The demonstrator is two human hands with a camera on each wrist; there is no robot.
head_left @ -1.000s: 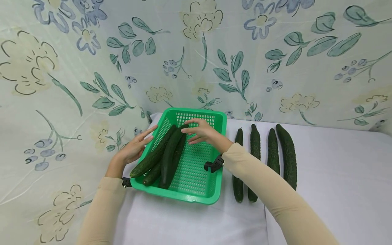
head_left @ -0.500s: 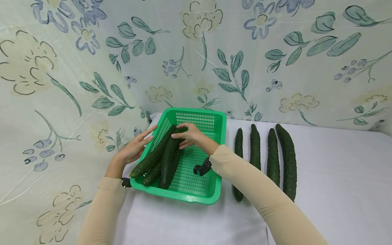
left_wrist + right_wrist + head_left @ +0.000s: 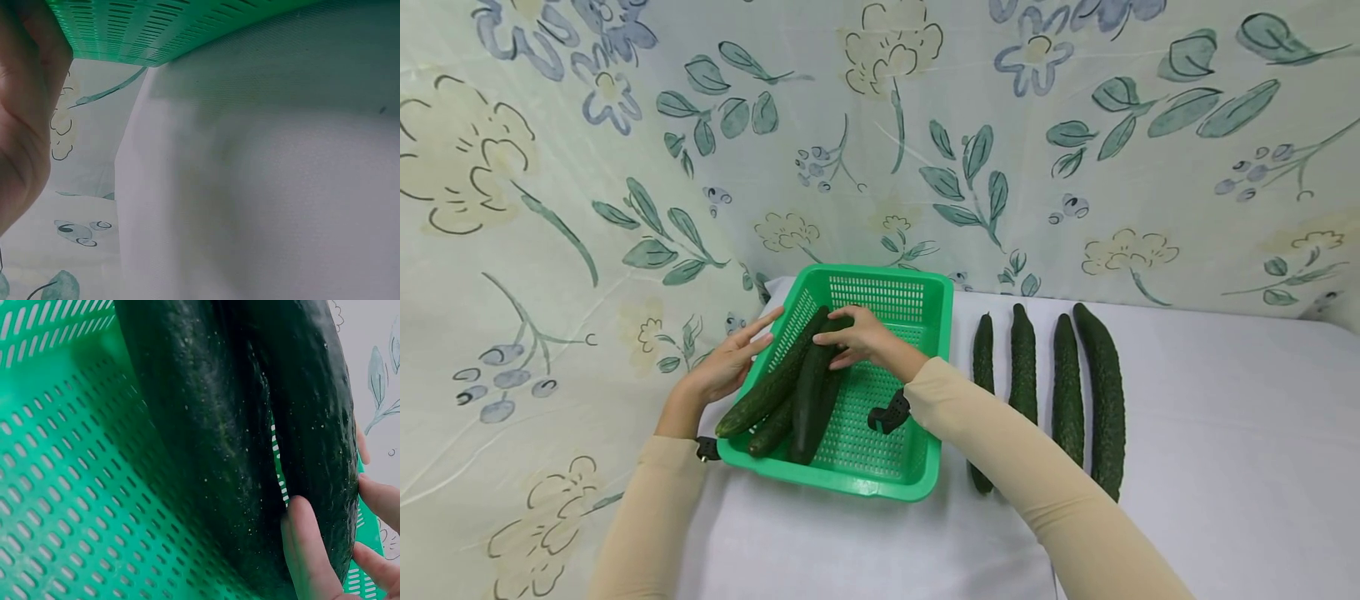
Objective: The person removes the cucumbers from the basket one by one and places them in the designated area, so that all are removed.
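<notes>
A green plastic basket (image 3: 946, 375) holds several dark green cucumbers along its left side. My right hand (image 3: 863, 335) is inside it, pinching the far part of the smooth top cucumber (image 3: 808, 400). In the right wrist view the thumb (image 3: 306, 544) lies between this cucumber (image 3: 312, 406) and the neighbouring cucumber (image 3: 194, 425), with fingers on the opposite side. My left hand (image 3: 726, 371) rests its extended fingers against the basket's left rim. The left wrist view shows part of that hand (image 3: 25, 112) beside the basket's outer wall (image 3: 150, 28).
Several cucumbers lie roughly parallel on the white cloth to the basket's right, among them a thin one (image 3: 982, 358) and a long curved one (image 3: 1105, 400). My right forearm passes over some of them. A floral curtain (image 3: 880, 167) hangs behind the table.
My right hand has moved left and slightly down, from above the cucumbers' far ends onto the top one, and now pinches it. The left hand and basket have stayed put.
</notes>
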